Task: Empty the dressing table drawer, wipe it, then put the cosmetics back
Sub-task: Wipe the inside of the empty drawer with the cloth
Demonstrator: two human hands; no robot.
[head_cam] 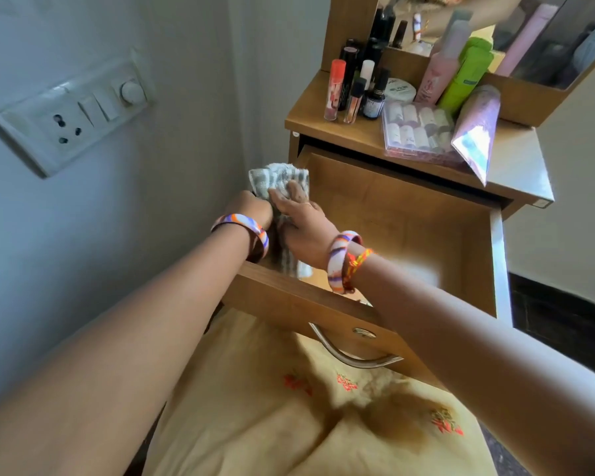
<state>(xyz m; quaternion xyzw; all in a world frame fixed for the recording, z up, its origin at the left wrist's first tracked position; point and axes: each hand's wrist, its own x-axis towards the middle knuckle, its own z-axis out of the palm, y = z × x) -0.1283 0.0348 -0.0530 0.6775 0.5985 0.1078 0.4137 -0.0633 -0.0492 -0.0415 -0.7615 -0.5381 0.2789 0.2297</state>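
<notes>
The wooden drawer (409, 228) stands pulled out, with nothing lying on its bare bottom. A grey-and-white striped cloth (282, 178) is draped over the drawer's left wall. My left hand (251, 204) grips the cloth from the outer side. My right hand (299, 221) presses the cloth from the inner side, fingers spread on it. The cosmetics stand on the dressing table top (358, 135): a red-capped tube (335, 89), small dark bottles (373, 97), a white jar (399, 89), a pink bottle (437, 77), a green bottle (464, 77) and a clear box of small pots (416, 132).
A pink pointed pouch (478, 132) leans over the table's right edge. A mirror cabinet (495, 36) rises behind the cosmetics. A switch and socket plate (69, 115) is on the wall at left. The drawer's metal handle (351, 355) hangs over my lap in yellow fabric.
</notes>
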